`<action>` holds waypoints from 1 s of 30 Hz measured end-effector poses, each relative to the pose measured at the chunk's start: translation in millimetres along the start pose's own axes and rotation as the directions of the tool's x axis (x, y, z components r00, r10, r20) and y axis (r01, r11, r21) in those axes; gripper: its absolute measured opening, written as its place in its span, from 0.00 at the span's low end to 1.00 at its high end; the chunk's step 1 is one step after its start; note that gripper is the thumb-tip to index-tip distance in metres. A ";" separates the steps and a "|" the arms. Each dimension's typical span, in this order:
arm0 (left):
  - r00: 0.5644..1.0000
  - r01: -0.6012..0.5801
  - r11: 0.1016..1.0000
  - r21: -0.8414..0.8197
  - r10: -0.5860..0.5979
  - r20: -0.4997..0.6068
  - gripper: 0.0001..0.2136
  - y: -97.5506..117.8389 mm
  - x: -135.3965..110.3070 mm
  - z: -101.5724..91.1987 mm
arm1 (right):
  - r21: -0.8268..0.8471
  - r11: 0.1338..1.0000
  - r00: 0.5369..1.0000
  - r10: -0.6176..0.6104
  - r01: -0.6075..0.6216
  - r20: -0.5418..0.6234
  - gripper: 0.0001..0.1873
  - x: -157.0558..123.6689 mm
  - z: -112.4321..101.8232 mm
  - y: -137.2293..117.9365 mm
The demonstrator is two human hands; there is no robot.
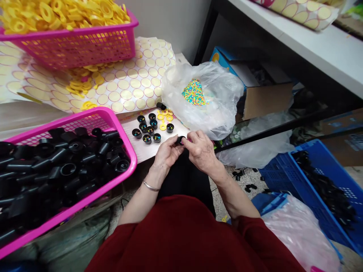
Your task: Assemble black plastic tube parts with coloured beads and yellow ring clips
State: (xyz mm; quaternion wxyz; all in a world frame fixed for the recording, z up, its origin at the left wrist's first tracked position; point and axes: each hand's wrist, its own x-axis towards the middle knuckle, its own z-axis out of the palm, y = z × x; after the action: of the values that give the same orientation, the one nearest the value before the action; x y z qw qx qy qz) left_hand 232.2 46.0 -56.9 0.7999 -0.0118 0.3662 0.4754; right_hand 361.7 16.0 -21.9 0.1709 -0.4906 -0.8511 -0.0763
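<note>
Above my lap, my left hand point(166, 154) grips a small black plastic cup point(179, 140) between thumb and fingers. My right hand point(200, 151) meets it from the other side, its thumb and forefinger closed at the cup's rim. A bit of pink shows by the right fingertips, too small to name. Just beyond, several black cups point(149, 130) stand upright on the white tabletop point(146, 154) with coloured beads inside. Several yellow rings point(162, 127) lie beside them. An open plastic bag point(218, 113) holds a heap of tiny coloured beads point(194, 93).
A pink basket point(133, 151) of black plastic parts stands at the left. Behind it, another pink basket point(85, 45) of yellow rings rests on sticker sheets point(138, 83). To the right are a table leg point(205, 32), a cardboard box point(266, 100) and a blue crate point(320, 155).
</note>
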 end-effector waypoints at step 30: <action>0.976 0.070 0.983 0.167 -0.103 0.194 0.07 -10.1 -7.9 -28.8 | 0.691 0.698 0.945 0.321 -0.187 -0.068 0.08 -9.9 11.4 22.3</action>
State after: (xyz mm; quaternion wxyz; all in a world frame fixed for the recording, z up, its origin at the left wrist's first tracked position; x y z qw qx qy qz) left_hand 221.2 23.9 -76.6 0.8513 0.0844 0.3189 0.4081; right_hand 383.0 22.7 -37.0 0.4236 -0.4987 -0.7244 0.2173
